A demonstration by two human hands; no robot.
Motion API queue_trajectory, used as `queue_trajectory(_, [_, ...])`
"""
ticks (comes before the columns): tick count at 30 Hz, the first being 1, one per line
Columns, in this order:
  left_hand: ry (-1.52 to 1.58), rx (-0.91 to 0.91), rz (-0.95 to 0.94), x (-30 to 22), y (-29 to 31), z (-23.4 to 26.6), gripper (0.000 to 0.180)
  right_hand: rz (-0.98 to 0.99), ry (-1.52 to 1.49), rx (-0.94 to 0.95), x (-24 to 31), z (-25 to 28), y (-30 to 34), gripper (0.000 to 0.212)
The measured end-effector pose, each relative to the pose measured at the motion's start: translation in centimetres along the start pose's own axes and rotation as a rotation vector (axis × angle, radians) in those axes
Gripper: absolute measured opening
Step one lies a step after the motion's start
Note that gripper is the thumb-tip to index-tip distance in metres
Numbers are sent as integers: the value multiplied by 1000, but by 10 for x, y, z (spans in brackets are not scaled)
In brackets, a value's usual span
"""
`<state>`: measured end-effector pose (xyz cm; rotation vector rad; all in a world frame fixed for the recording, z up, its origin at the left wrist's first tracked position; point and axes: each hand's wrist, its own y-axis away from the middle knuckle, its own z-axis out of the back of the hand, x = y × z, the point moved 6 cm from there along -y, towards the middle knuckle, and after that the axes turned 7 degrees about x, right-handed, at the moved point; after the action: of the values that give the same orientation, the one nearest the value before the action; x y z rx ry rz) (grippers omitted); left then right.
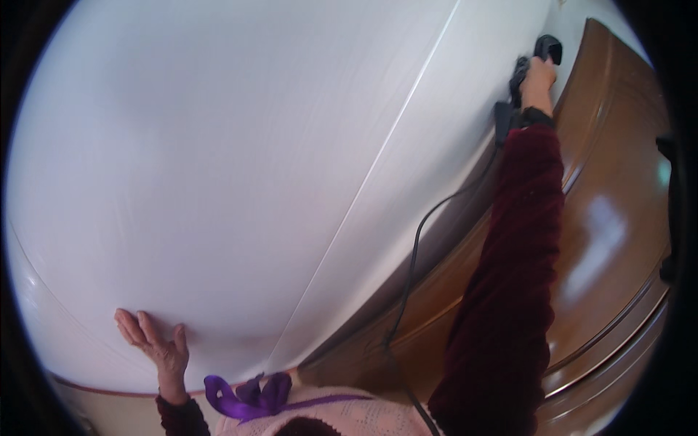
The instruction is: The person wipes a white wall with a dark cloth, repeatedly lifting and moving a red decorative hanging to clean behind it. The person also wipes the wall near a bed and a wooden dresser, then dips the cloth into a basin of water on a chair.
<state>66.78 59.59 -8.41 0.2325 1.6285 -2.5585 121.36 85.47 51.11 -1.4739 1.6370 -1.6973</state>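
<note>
My right hand (539,75), at the end of an outstretched arm in a dark red sleeve, is closed around a black corded device (548,46) at the far right. Its exact kind is hard to make out; part of it is hidden by my hand. It sits where a broad white sheet-like surface (240,182) meets a glossy brown wooden panel (607,167). A dark cord (414,254) trails from it back toward me. At the near left, my left hand (163,352) rests on the white surface, fingers apart, holding nothing.
A straight crease or seam runs lengthwise across the white surface. Its near edge has a red border (109,390). A purple ribbon bow (251,396) sits on the pink knit cloth (342,410) at my front. The cord crosses the curved wooden panel beside my right arm.
</note>
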Motion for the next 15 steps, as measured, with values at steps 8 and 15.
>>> queue_trajectory(8, [31,19,-58,8,-9,3,81,-255,-7,-136,-69,42,69,52])
queue_trajectory(15, [148,120,-79,-7,-32,12,81,-222,41,-72,-93,72,133,52])
